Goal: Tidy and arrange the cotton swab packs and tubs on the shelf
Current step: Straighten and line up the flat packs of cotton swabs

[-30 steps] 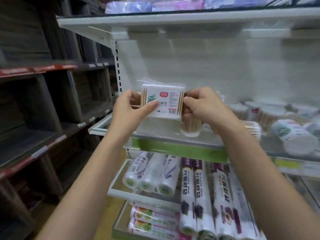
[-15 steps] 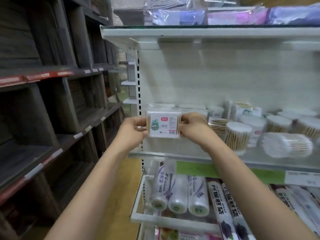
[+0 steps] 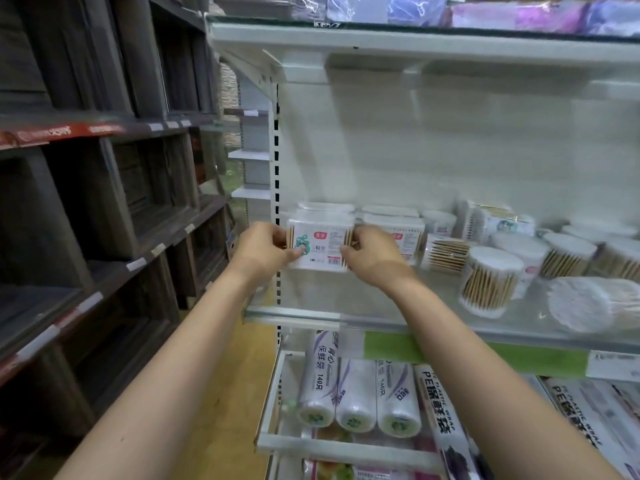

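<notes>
Fingers [image 3: 348, 252] of both hands pinch one flat rectangular cotton swab pack [image 3: 320, 247], clear plastic with a white printed label and wooden sticks showing at each short end. The left hand [image 3: 265, 249] is closed on the pack's left edge, thumb pressed on the label front; the right hand [image 3: 372, 254] is closed on its right edge the same way. The pack stands upright, label facing outward, at the far left end of the white metal shelf [image 3: 294, 315], close to the perforated upright post. Whether its lower edge touches the shelf cannot be told.

Just behind the held pack sits a stack of similar flat packs [image 3: 322, 207], and immediately to its right a second upright pack [image 3: 403, 233] with the same label. Further right of the held pack a clear bundle of wooden swabs [image 3: 446, 252] lies on its side, then a round clear tub of cotton swabs [image 3: 490, 282] stands upright near the shelf's front. More round tubs [image 3: 568, 252] crowd the shelf beyond it, and one tub [image 3: 585, 303] lies tipped with its white cotton end facing out.

Below the held pack, on the lower wire rack [image 3: 346, 445], lie white rolls of plastic bags [image 3: 318, 389]. Left of the pack stands dark wooden shelving [image 3: 104, 202].
</notes>
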Action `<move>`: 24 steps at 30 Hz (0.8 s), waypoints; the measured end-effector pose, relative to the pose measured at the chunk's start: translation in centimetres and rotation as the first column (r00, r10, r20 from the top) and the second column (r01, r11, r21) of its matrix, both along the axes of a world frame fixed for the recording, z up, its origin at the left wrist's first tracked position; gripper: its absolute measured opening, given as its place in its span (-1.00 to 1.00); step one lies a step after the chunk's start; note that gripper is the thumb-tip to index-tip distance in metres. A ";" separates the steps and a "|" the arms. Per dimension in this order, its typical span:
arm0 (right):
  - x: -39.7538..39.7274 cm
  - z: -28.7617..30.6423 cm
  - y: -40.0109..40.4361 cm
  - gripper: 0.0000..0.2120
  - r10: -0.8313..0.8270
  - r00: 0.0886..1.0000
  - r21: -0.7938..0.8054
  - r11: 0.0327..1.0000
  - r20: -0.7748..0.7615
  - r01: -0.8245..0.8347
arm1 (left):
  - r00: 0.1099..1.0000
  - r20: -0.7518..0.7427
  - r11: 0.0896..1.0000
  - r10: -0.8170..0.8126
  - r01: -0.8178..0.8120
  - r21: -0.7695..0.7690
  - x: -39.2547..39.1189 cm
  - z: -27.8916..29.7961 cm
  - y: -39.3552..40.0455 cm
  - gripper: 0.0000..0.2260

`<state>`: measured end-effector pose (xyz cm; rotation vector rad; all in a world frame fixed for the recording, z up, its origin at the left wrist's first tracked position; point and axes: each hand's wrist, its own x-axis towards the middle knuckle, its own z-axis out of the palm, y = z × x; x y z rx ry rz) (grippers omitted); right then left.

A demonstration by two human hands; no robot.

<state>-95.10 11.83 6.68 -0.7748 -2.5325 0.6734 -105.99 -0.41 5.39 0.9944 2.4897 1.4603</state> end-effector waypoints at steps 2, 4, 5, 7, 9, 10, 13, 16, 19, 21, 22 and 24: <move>0.1 0.1 0.1 -0.77 0.004 1.000 -0.003 1.000 0.001 -0.004 | 1.000 -0.007 1.000 0.008 -0.008 -0.012 -0.2 0.0 0.3 -0.86; 0.3 0.3 0.1 -0.79 0.011 1.000 -0.017 1.000 0.003 -0.011 | 1.000 -0.020 1.000 0.018 -0.018 -0.024 -0.1 0.0 0.4 -0.84; 0.4 0.3 0.1 -0.80 0.015 1.000 -0.020 1.000 0.008 -0.015 | 0.999 -0.027 0.999 0.020 -0.021 -0.030 0.1 0.1 0.4 -0.83; 0.7 0.5 0.0 -0.80 0.017 1.000 -0.030 0.999 0.007 -0.017 | 0.999 -0.033 0.999 0.022 -0.023 -0.040 0.3 0.1 0.5 -0.82; 1.0 0.7 0.0 -0.78 0.011 1.000 -0.051 0.999 0.004 -0.011 | 0.999 -0.037 0.999 0.020 -0.022 -0.044 0.5 0.2 0.5 -0.80; 1.1 0.8 0.0 -0.77 0.008 1.000 -0.061 0.998 0.006 -0.008 | 0.999 -0.033 0.999 0.021 -0.022 -0.040 0.5 0.2 0.4 -0.79; 1.9 1.0 -0.1 -0.72 0.016 1.000 -0.092 0.996 0.008 -0.015 | 1.000 0.013 1.000 0.024 -0.024 0.012 0.8 0.4 0.2 -0.71; 2.5 1.3 -0.1 -0.72 0.033 0.999 -0.131 0.991 -0.013 -0.034 | 0.997 0.035 0.996 0.071 -0.073 0.056 1.6 0.6 0.0 -0.58; 3.1 1.3 0.1 -0.81 0.036 0.999 -0.141 0.989 -0.034 -0.040 | 0.989 0.023 0.987 0.144 -0.145 0.064 3.0 1.2 -0.2 -0.45; 3.7 1.4 0.4 -0.77 0.033 0.999 -0.142 0.989 -0.038 -0.038 | 0.982 -0.015 0.981 0.189 -0.188 0.055 4.1 1.7 -0.3 -0.40; 3.9 1.5 0.6 -0.78 0.035 0.999 -0.141 0.989 -0.035 -0.040 | 0.978 -0.040 0.977 0.204 -0.201 0.064 4.8 2.0 -0.4 -0.42; 4.7 1.9 1.2 -0.80 0.040 0.999 -0.137 0.990 -0.030 -0.044 | 0.972 -0.115 0.974 0.206 -0.193 0.115 5.9 2.5 -0.4 -0.48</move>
